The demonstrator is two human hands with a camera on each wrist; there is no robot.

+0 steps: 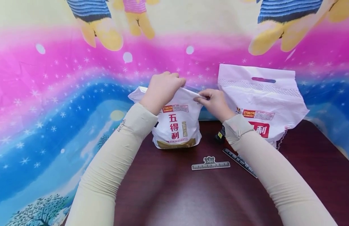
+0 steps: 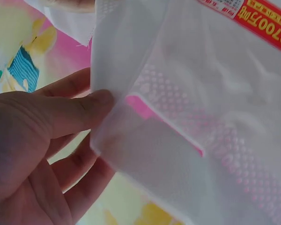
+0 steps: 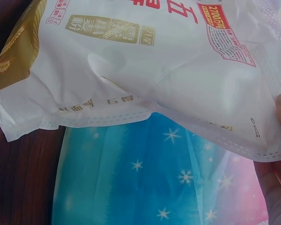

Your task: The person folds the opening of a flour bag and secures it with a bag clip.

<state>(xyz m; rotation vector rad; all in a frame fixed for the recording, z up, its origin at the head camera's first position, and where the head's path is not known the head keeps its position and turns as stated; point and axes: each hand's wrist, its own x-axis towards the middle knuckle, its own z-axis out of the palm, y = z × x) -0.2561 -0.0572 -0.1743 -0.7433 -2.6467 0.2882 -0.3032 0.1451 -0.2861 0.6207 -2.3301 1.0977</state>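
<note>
White bag point(image 1: 177, 124) stands on the desk point(image 1: 174, 194), red characters facing the wearer, gold print along its base. Both hands hold it. The left hand point(image 1: 164, 91) grips the top edge at the left; the left wrist view shows the thumb on the near face, beside a cut-out slot point(image 2: 166, 124), with other fingers behind. The right hand point(image 1: 215, 102) pinches the bag's upper right corner, thumb in front, fingers behind. The top edge slopes down from left hand to right.

Second bag point(image 1: 256, 97), also white, stands right of the bag, well taller, its lower part partly covered by the right sleeve point(image 1: 259, 150). Clip point(image 1: 210, 164), keyboard pattern, lies in front of the bag, a little to the right. Second clip point(image 1: 239, 161) lies farther right of the bag, slanted, one end meeting the sleeve's outline. Black object point(image 1: 220, 135) sits just right of the bag, half hidden; identity unclear. Printed cloth point(image 1: 87, 110) hangs behind the bag.
</note>
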